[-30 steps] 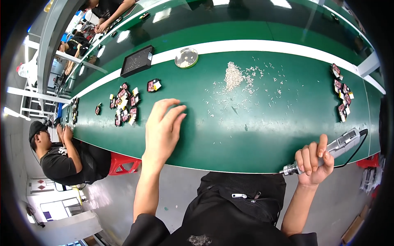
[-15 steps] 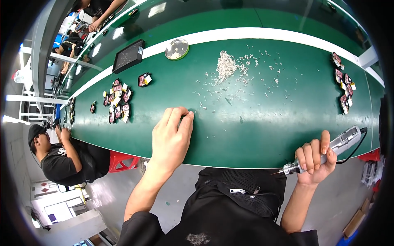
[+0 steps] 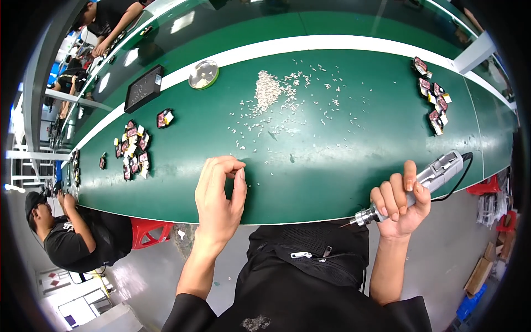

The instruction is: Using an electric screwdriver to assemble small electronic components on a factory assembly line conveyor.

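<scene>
An electric screwdriver (image 3: 440, 172) is grasped by the right-hand grip (image 3: 401, 206) at the near edge of the green surface (image 3: 315, 182). The left-hand grip (image 3: 218, 193), more spread a second ago, is drawn together; whether anything is pinched cannot be told. Farther off, black casings (image 3: 131, 133) are marked with pale labels (image 3: 140, 131) too small to read, pin-like pieces (image 3: 267, 92) are heaped and scattered, and a black tray (image 3: 142, 103) is white-labelled.

Red stool (image 3: 138, 231) by co-worker (image 3: 69, 243) in black; cardboard box (image 3: 479, 276) on floor (image 3: 434, 265).

Silver-grey electric screwdriver (image 3: 438, 174), plain green bench (image 3: 310, 182) with white border (image 3: 326, 42), off-white slivers (image 3: 267, 93), black tray (image 3: 145, 88), red stool (image 3: 149, 232).
</scene>
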A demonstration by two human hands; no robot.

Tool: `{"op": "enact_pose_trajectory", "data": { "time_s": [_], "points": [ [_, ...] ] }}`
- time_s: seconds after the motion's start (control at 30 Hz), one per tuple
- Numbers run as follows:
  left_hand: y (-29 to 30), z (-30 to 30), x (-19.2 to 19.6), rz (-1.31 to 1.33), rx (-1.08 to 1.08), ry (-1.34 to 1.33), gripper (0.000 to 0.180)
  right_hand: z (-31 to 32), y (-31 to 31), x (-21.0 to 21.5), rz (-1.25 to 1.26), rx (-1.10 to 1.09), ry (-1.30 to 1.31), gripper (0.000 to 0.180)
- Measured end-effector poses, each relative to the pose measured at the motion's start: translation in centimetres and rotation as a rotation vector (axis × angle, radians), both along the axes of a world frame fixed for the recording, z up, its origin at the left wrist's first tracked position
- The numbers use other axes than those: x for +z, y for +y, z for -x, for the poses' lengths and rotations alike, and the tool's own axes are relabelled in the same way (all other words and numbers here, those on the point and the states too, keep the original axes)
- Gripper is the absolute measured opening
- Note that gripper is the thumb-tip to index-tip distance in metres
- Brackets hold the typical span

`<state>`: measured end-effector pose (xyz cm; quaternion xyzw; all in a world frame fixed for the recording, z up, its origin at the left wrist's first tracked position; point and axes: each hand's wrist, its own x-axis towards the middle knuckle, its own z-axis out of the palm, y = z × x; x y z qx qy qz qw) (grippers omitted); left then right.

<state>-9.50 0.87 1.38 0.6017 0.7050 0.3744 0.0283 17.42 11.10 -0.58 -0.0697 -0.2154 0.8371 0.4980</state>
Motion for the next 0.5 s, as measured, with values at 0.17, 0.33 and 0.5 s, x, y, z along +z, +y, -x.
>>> {"op": "enact_pose_trajectory", "data": {
  "time_s": [0.17, 0.33, 0.5],
  "points": [
    [-0.3, -4.5, 0.2, -0.065, -0.144, -0.338, 0.015, 0.9, -0.1, 1.1, -0.063, 0.028, 0.065, 0.014],
    [0.2, -7.6, -0.1, -0.078, -0.094, -0.780, 0.011, 1.4, 0.1, 2.3, -0.150, 0.019, 0.110, 0.014],
    [-0.4, -4.1, -0.4, -0.130, -0.036, -0.372, 0.002, -0.9, -0.3, 2.3, -0.106, -0.139, 0.092, 0.014]
  ]
}}
